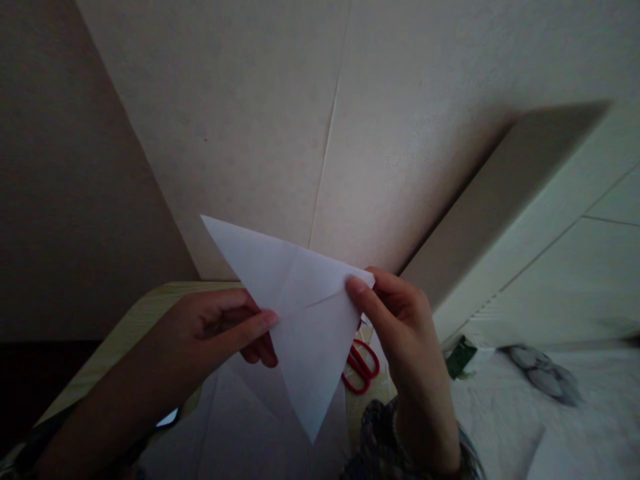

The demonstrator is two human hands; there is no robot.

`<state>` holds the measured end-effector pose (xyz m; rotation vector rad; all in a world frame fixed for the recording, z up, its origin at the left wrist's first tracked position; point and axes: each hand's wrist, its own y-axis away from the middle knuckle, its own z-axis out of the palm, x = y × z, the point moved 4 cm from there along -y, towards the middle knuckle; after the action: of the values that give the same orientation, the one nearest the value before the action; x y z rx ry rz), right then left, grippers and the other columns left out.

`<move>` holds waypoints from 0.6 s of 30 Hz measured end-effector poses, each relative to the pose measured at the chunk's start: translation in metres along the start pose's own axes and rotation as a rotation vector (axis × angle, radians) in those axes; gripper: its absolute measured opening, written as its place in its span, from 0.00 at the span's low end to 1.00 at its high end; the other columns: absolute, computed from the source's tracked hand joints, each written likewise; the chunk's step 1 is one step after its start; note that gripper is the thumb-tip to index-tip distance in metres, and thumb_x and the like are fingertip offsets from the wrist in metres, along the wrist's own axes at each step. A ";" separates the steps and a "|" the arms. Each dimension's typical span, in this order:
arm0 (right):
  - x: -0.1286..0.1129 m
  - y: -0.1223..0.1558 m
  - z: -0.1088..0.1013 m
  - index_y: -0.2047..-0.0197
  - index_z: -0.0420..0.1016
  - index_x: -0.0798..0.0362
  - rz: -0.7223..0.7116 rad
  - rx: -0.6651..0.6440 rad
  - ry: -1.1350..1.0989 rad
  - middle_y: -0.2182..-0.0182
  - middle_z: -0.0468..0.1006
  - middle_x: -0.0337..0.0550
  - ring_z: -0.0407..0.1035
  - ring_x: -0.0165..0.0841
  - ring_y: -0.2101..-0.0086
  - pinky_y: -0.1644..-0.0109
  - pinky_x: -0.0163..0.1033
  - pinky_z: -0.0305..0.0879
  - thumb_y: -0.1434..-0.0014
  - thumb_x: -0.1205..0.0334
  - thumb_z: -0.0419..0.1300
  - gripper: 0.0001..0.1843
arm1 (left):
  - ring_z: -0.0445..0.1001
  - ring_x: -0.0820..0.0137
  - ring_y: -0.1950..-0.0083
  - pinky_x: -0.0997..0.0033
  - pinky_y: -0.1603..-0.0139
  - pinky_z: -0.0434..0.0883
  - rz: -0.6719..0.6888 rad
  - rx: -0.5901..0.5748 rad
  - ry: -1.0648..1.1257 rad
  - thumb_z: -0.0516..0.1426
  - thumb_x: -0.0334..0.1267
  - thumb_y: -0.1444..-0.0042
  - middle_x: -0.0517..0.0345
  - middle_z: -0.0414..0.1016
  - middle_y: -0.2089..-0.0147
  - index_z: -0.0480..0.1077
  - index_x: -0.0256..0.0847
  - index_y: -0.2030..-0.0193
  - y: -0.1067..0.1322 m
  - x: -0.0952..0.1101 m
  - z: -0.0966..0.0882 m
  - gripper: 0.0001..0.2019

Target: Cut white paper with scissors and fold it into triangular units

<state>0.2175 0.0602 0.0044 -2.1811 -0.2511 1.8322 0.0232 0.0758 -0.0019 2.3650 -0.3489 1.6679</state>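
A sheet of white paper, folded into a triangle, is held up between my two hands above the table. My left hand pinches its left edge, thumb on the front and the other fingers behind. At the upper right corner my right hand grips the paper between thumb and fingers. A faint crease or slit runs across the paper near my right thumb. One point of the triangle hangs down toward me, and another points up to the left.
Below lies more white paper on the wooden table. Red-handled scissors rest behind the folded paper, their blades hidden. A phone-like object shows at lower left. To the right are a dark green packet and a grey item on a white surface.
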 end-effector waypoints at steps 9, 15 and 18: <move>-0.001 -0.002 -0.002 0.75 0.72 0.51 0.017 0.006 -0.069 0.81 0.69 0.32 0.64 0.27 0.78 0.75 0.32 0.57 0.42 0.58 0.62 0.12 | 0.75 0.70 0.77 0.75 0.73 0.70 -0.006 -0.051 0.060 0.58 0.41 0.50 0.62 0.78 0.81 0.74 0.43 0.80 0.003 0.008 0.001 0.11; 0.002 -0.002 -0.006 0.75 0.69 0.51 -0.009 0.005 0.107 0.80 0.65 0.33 0.61 0.29 0.76 0.74 0.34 0.54 0.39 0.57 0.60 0.14 | 0.78 0.69 0.68 0.77 0.66 0.71 0.018 -0.047 -0.038 0.60 0.42 0.50 0.60 0.82 0.73 0.78 0.42 0.74 0.001 -0.002 -0.010 0.09; 0.005 -0.006 -0.007 0.76 0.67 0.51 -0.029 -0.070 0.335 0.80 0.65 0.35 0.61 0.30 0.76 0.72 0.35 0.54 0.39 0.57 0.58 0.15 | 0.79 0.67 0.63 0.77 0.63 0.72 -0.014 0.106 -0.107 0.62 0.45 0.51 0.59 0.84 0.65 0.79 0.41 0.64 0.004 -0.014 -0.035 0.12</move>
<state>0.2258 0.0664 0.0027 -2.4717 -0.2765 1.4305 -0.0135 0.0842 -0.0035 2.5339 -0.2673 1.5956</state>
